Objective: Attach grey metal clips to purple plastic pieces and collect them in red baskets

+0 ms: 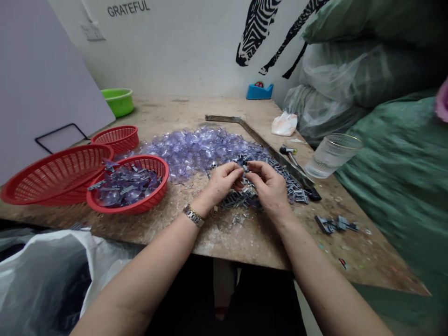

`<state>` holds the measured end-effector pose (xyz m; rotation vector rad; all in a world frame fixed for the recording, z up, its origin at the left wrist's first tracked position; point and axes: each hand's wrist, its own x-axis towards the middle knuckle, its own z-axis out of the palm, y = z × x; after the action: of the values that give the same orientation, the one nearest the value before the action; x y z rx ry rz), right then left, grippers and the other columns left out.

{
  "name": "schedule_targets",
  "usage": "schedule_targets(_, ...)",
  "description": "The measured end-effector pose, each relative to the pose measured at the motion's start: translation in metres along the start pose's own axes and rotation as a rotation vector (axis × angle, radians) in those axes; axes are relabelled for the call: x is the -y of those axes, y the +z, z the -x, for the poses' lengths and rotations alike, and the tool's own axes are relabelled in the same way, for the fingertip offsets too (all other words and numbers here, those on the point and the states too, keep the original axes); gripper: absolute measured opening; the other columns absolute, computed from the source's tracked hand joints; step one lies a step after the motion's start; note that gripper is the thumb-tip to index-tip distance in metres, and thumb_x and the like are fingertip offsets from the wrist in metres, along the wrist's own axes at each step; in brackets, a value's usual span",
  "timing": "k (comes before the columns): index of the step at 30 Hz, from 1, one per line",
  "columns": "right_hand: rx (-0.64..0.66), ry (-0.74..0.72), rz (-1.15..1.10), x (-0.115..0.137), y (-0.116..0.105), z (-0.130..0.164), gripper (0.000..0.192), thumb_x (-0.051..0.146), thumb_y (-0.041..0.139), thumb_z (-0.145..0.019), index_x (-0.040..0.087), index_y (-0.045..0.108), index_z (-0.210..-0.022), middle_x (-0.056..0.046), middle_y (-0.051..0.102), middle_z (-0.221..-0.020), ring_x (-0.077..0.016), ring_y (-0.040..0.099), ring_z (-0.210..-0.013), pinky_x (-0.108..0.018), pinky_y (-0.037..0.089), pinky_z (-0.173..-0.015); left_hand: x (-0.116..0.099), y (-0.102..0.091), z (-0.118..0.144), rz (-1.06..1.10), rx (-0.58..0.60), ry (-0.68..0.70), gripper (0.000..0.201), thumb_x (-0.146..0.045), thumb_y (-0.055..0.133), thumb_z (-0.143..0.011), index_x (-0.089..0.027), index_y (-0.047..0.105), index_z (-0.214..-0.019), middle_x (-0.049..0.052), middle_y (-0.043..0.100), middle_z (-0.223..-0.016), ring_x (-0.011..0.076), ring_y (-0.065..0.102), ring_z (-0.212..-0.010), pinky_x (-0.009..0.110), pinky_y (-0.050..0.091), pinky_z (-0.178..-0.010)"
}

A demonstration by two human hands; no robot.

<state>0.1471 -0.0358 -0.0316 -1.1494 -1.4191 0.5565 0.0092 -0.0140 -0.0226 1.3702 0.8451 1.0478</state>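
Over the bench, the left hand and right hand meet, each grip pinching a small grey clip above the clip pile. Assembly seems underway; mating the parts needs fine alignment, with the clear purple pieces just beyond.

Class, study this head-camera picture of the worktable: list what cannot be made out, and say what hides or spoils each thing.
- Piece between the left hand and right hand: covered by the fingers, too small.
- Green sacks: blurred, cut by the right edge.
- White bag: contents hidden, cut by the left edge.
- Zebra picture: cut by the top edge.
- Grey parts: too small for their shape.
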Motion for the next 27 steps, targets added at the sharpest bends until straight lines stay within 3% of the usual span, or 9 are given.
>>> schedule_targets(7, 0.089, -0.023, 0.038, 0.002, -0.001, 0.000, 0.022, 0.029, 0.060, -0.076, 0.022, 0.070, -0.094, -0.005, 0.073, -0.100, -0.0221, 0.065, -0.095, -0.041, 0.048, -0.092, 0.000, -0.005, -0.001, -0.163, 0.020, 0.100, 0.019, -0.026, 0.052, -0.085, -0.015, 0.051, -0.070, -0.003, 0.052, -0.059, 0.0068, 0.054, -0.053, 0.018, 0.047, -0.052)
schedule_targets(21, 0.106, 0.125, -0.142, 0.008, -0.001, 0.000, 0.014, 0.028, 0.065, -0.069, 0.020, 0.067, -0.080, 0.001, 0.069, -0.077, -0.0158, 0.062, -0.073, -0.032, 0.050, -0.075, -0.001, -0.007, 0.000, -0.144, 0.078, 0.090, 0.018, -0.027, 0.052, -0.085, -0.016, 0.050, -0.071, -0.003, 0.054, -0.058, 0.0083, 0.054, -0.053, 0.019, 0.047, -0.052)
schedule_targets(27, 0.070, 0.115, -0.129, 0.012, 0.000, 0.000, 0.010, 0.028, 0.066, -0.068, 0.021, 0.066, -0.075, 0.001, 0.068, -0.073, -0.0153, 0.061, -0.070, -0.032, 0.050, -0.074, -0.002, -0.006, 0.002, -0.161, 0.074, 0.097, 0.018, -0.026, 0.050, -0.086, -0.017, 0.051, -0.071, -0.003, 0.055, -0.057, 0.0089, 0.055, -0.052, 0.020, 0.047, -0.053)
